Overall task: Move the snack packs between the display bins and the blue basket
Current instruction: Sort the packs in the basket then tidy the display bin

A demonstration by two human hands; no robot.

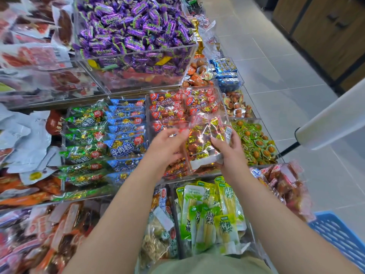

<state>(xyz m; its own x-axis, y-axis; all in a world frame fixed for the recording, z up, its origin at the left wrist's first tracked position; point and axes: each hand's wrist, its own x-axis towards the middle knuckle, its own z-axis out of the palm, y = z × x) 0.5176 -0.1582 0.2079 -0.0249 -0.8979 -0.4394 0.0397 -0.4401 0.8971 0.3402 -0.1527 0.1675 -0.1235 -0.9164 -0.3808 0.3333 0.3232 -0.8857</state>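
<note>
A clear snack pack [205,141] filled with red and gold wrapped pieces is held over the clear bin of red packs [167,107]. My right hand [230,153] grips its right edge, thumb on top. My left hand [167,148] touches its left edge with the fingertips; whether it pinches the pack is hard to tell. The blue basket [339,236] sits low at the right, and a few red snack packs [286,186] lie at its near-left rim.
Clear display bins cover the stand: purple candies [134,24] at the top, green packs [85,135] and blue packs [126,131] to the left, green bamboo-shoot packs [209,210] below my hands. Grey tiled floor [276,76] lies to the right, with a white pole [331,119].
</note>
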